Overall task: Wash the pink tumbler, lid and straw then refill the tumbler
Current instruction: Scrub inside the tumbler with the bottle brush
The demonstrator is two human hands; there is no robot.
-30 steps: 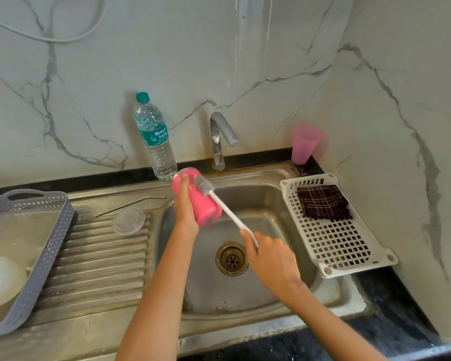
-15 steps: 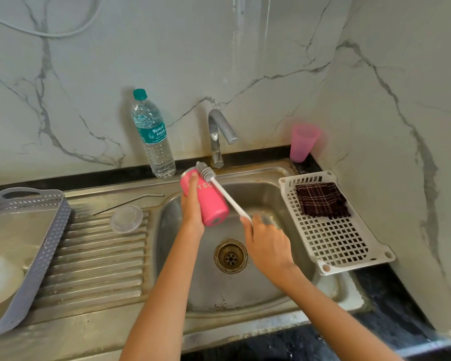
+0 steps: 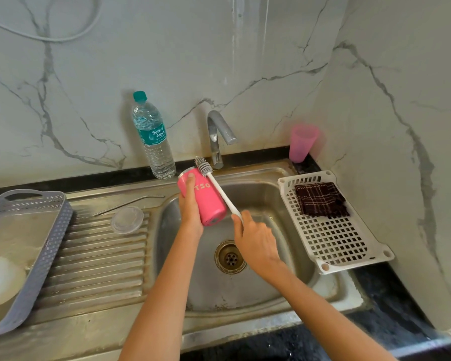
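Note:
My left hand (image 3: 190, 212) grips the pink tumbler (image 3: 206, 201) over the sink (image 3: 271, 194), tilted with its open mouth pointing away toward the wall. My right hand (image 3: 253, 238) holds the white handle of a bottle brush (image 3: 220, 190). The grey bristle head lies across the tumbler's rim, just outside the mouth. A clear round lid (image 3: 127, 219) lies on the ribbed drainboard (image 3: 97, 256). The thin metal straw (image 3: 130, 203) rests just behind the lid.
A water bottle (image 3: 153, 138) stands at the wall left of the tap (image 3: 218, 138). A pink cup (image 3: 302, 142) sits in the back right corner. The white rack (image 3: 333, 238) holds a dark cloth (image 3: 320, 199). A grey basket (image 3: 37, 256) is at far left.
The tumbler has tilted more upright and risen slightly. The brush head has slid from inside the mouth out to the rim, and my right hand moved up toward the tumbler.

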